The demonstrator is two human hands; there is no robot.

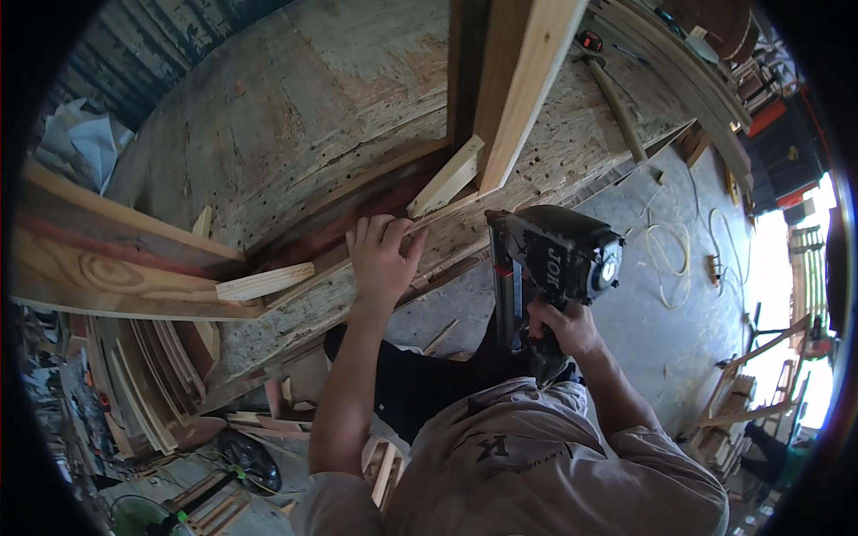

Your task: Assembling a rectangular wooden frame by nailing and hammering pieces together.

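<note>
My right hand [563, 329] is wrapped round the handle of a black nail gun [556, 246], held up just off the near edge of the workbench. Its nose points toward a wooden frame [529, 103] that lies across the bench. My left hand [384, 255] grips the frame's near rail, fingers curled over its top edge. Close to those fingertips, a short pale wood brace [450, 179] sits slantwise in the frame's right corner. Another short brace [265, 282] crosses the left corner. The undersides of the left fingers are hidden.
A hammer [618, 112] and a tape measure [590, 40] lie on the worn workbench [349, 67]. Long boards [697, 67] line its far right. Curved wood pieces [152, 380] stack below left. A pale hose [670, 268] loops on the concrete floor, and a person stands at the lower right.
</note>
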